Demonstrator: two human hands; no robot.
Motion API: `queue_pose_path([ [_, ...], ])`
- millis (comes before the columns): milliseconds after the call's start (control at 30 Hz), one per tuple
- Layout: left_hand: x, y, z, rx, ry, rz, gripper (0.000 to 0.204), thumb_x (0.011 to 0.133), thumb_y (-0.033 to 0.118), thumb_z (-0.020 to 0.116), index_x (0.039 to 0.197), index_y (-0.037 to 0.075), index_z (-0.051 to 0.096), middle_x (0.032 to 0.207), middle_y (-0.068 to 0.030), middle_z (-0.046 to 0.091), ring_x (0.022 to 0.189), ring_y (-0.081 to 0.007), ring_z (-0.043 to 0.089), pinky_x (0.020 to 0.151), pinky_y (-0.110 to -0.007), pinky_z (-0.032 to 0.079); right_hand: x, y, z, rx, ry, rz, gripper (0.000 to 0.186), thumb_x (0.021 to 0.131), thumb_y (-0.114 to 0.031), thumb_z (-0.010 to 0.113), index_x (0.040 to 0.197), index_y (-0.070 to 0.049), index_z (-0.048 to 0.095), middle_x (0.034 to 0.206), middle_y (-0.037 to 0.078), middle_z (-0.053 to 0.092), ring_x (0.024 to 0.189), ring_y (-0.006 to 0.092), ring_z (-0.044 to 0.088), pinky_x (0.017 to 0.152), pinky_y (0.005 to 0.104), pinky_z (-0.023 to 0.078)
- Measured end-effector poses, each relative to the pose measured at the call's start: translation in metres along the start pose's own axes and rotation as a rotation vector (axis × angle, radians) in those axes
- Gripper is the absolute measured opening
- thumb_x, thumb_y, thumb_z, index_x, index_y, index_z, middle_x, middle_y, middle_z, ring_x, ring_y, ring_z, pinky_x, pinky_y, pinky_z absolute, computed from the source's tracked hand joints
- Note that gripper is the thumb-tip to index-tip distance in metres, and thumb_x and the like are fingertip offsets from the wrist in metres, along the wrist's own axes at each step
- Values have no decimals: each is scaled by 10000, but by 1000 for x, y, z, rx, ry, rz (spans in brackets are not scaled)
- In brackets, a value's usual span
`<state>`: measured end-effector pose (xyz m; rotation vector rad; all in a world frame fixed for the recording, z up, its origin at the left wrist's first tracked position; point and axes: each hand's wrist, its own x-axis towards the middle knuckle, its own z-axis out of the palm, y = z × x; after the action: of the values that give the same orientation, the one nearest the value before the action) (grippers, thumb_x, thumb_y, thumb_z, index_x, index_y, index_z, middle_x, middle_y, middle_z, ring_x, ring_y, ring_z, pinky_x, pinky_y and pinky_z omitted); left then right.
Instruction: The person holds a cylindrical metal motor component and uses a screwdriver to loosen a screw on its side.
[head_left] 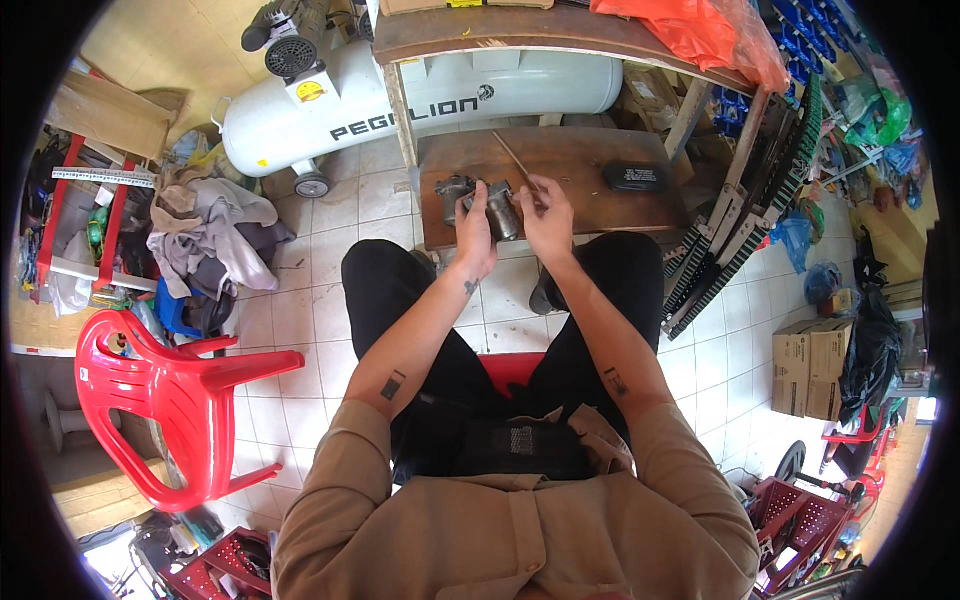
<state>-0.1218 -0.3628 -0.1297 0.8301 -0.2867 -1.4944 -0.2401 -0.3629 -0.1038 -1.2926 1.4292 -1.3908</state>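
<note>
My left hand (475,238) is closed round a grey metal machine part (504,217) with rounded, cylinder-like sections showing on both sides of my thumb and fingers. The part is held over the low wooden table (580,160), and its exact kind cannot be made out. Close on the right, my right hand (549,218) pinches a thin brown stick (512,153) that slants up and to the left. The stick's lower end is hidden by my fingers and the metal part. Farther right on the tabletop lies a flat black case (635,178).
A wooden shelf (560,32) overhangs the table's far side, with a large white air tank (300,115) behind. Dark toothed metal rails (728,215) lean at the right. A red plastic chair (190,410) lies on the left, cardboard boxes (812,370) stand far right.
</note>
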Motion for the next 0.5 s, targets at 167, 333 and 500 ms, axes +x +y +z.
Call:
queue_pose_path([
  [167, 2, 0, -3, -4, -14, 6, 473, 965, 344, 673, 1259, 60, 435, 1120, -80, 599, 1003, -174, 605, 895, -356, 507, -1, 2, 2, -119, 33, -194, 404, 848, -112, 763, 1198, 1, 596, 894, 140, 746, 743, 184, 706, 697, 290, 548],
  [333, -1, 2, 2, -15, -13, -2, 467, 966, 337, 673, 1258, 60, 436, 1105, -75, 604, 995, -172, 609, 891, -350, 510, -2, -3, 0, -113, -1, -76, 419, 842, -113, 770, 1202, 7, 593, 898, 134, 739, 761, 177, 702, 698, 285, 546],
  [500, -3, 3, 2, -12, 11, -12, 472, 966, 336, 673, 1273, 70, 433, 1112, -71, 606, 1005, -173, 609, 903, -354, 506, 0, 7, 4, -128, 49, -219, 394, 855, -123, 753, 1197, -5, 597, 890, 147, 743, 742, 198, 707, 692, 299, 545],
])
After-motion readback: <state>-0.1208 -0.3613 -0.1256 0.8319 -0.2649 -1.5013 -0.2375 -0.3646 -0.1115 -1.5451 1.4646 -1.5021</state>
